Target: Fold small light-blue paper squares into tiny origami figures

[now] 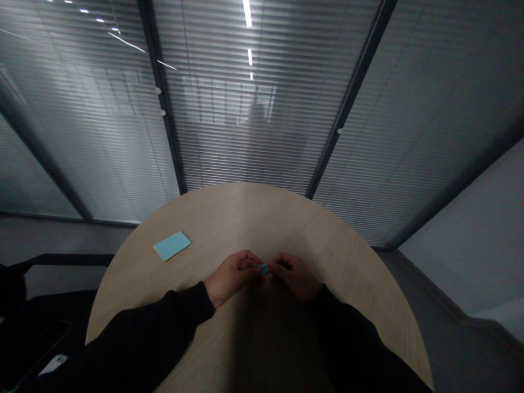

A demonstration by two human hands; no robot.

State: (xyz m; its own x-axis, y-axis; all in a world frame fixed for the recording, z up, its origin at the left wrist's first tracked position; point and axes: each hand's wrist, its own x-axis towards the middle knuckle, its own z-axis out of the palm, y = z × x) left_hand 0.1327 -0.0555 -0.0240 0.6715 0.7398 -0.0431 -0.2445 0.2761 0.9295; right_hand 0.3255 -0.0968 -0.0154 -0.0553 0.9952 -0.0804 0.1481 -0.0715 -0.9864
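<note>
Already in hand but not yet set down, the small blue piece (265, 269) is pinched by the fingers of the left hand (235, 275) and right hand (298, 277), the blue paper stack (172, 245) lying toward ten o'clock on the tabletop (245, 213), remaining work unclear.

- Counter (241, 213): one, round-edged, pale wood.
- Pad (172, 246): light blue, lying flat near the counter's left edge, well apart from both hands.
- Blue piece (265, 269): small, mostly hidden by fingers, shape unclear.
- Left hand (235, 274): pinching the piece's left side.
- Right hand (297, 275): fingertips at its right side.
- Sleeves (151, 327): two, black.
- Blinds (245, 147): pale, slatted, behind dark frames (164, 109).
</note>
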